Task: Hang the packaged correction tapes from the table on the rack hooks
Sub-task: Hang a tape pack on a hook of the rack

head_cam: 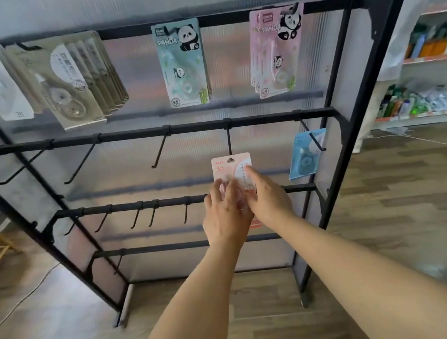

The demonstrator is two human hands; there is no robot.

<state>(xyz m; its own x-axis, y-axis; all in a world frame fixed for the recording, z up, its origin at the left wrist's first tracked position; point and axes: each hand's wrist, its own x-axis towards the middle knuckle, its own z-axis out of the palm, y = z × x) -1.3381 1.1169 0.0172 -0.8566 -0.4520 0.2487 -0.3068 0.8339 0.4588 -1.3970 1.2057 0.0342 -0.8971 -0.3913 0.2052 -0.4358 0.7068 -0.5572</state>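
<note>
Both hands, left hand [223, 212] and right hand [267, 199], pinch the pink packet [232, 168], its hole at the tip of the hook [229, 143]; neighbouring hook [161, 152] bare, blue packet [304, 155] rightward.

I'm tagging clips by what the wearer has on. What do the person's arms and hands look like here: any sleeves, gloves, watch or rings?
Both forearms are bare as far as the frame shows, with no sleeve in view. The left hand and right hand wear no gloves. No watch or bracelet shows at either wrist, and no ring can be made out, though the fingers are slightly blurred.
</note>
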